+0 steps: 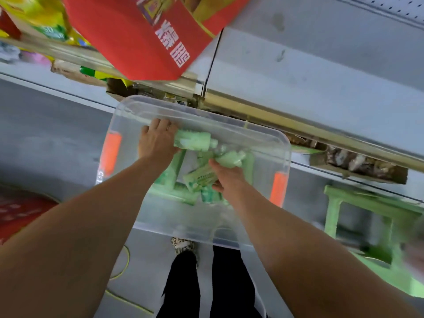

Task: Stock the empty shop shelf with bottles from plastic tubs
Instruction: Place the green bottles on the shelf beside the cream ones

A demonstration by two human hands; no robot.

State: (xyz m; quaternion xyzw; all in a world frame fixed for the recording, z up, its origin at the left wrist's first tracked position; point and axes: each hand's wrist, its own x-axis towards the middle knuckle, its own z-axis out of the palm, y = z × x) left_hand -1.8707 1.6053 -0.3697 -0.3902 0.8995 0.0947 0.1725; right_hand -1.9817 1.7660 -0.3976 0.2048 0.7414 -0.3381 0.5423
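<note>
Nearest to us, the clear plastic tub with orange side clips (174, 222) holds pale green plastic bottles (232, 157). Our right hand (228, 179) grips a labelled bottle (200, 177) in the middle, and our left hand (158, 141) curls its fingers round another bottle (195, 140) near the far wall. Beyond stands the grey metal shelf (302, 72).

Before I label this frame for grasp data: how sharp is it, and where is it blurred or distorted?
Head view: motion blur smears the green bottles in the clear plastic tub and the green stool; left hand and right hand are readable, each gripping bottles; the shelf edge runs slanted; light is even.
</note>
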